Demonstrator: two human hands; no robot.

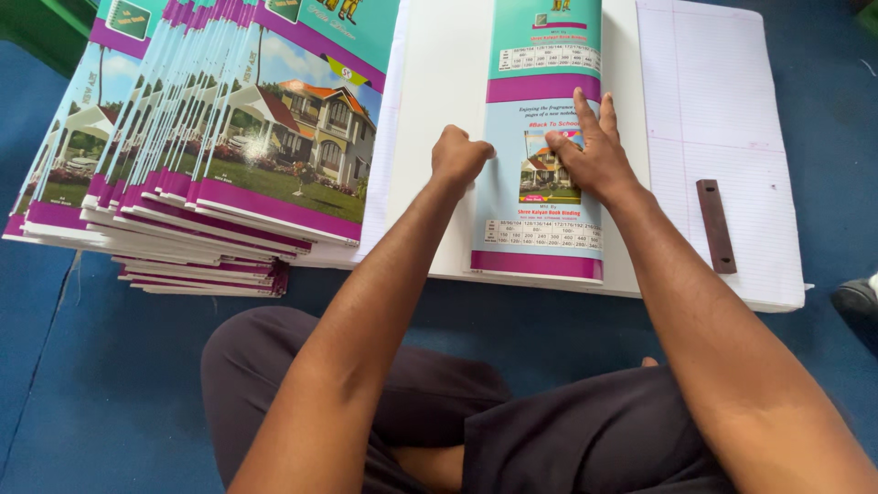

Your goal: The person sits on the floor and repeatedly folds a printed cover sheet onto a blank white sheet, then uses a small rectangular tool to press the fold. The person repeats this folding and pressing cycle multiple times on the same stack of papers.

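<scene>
A stack of notebooks (pixel 210 155) lies left of the folded cover (pixel 540 183); a metal bar (pixel 716 225) rests on the ruled sheets (pixel 722 119) at right.

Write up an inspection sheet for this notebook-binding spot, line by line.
Surface: blue floor mat; the person sits cross-legged on it.
Job's things: folded printed cover on white sheets; fanned stack of house-picture notebooks at the left.
Clutter: brown flat bar lying on ruled paper.
Grippers: left hand fisted at the cover's left edge; right hand flat on the cover.
Cables: nothing seen.
Surroundings: dark shoe at the right edge; green object at top left.
</scene>
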